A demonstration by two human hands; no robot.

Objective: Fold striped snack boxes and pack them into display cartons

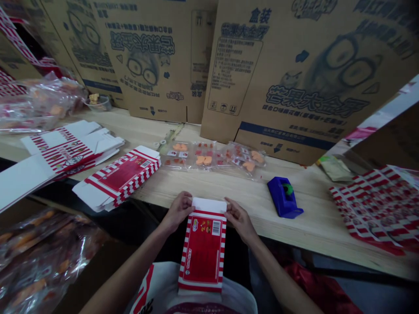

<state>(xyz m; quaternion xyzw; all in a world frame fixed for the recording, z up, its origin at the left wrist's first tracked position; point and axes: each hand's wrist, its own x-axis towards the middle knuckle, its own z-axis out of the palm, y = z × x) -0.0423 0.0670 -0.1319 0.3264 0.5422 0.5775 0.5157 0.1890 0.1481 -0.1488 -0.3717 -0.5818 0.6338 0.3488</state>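
Red-striped carton [202,250] lies folded flat between my hands, its white flap [209,205] at the near edge of the wooden table [310,218] and its lower end reaching back toward my body. My left hand [178,211] and right hand [240,220] close on it from both sides at the flap end, my fingers [186,201] pressed to its edges, apparently to keep it square and steady. My forearms [131,270] angle inward. Farther out on the table, a stack of folded cartons [116,179] sits to my left, sealed bags of orange sweets [212,156] lie ahead, and a blue tape dispenser [284,197] stands to my right, before more flat cartons [373,209]. Printed cardboard boxes [150,56] line the back.
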